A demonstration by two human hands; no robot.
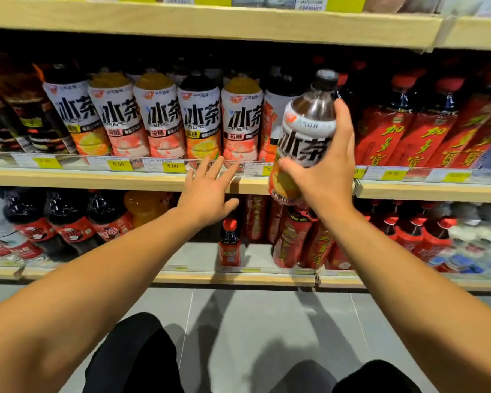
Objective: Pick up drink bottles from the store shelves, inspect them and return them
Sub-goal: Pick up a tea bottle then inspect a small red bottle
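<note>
Pale wood shelf (97,180), edge carrying price tags: tea bottle (305,134) held tilted just before its front row, probably for label reading, right hand (323,177) wrapped round it; left hand (207,191) spread, empty, beside.

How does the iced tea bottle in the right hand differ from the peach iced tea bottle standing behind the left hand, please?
The held iced tea bottle is tilted, off the shelf, gripped by the right hand; the peach iced tea bottle stands upright, untouched. Held: dark tea; shelved: orange. Both share white labels.
</note>
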